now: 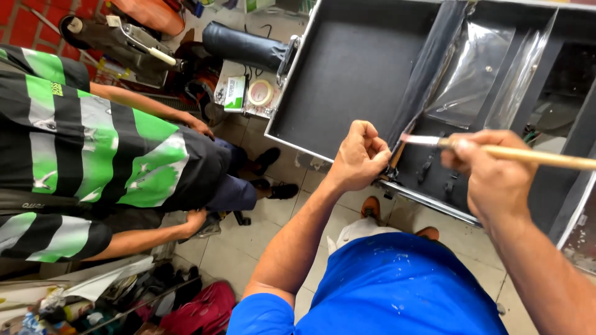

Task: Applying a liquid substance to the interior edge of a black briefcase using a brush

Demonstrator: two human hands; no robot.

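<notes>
Right hand (490, 177) closed around a wooden-handled brush (521, 153); long axis near horizontal, bristles pointing left toward the dark divider strip (428, 74) of the open black case (347, 80). Left hand (360, 155) fisted, pinching the strip's lower end at the case's near metal edge. Bristle tip just beside the strip, left hand nearer. Open room above; a seated person lies well left of the case.

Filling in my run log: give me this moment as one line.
left hand: fist gripping divider strip edge | right hand: holds paintbrush, bristles at strip | open black case | co-worker beside
</notes>
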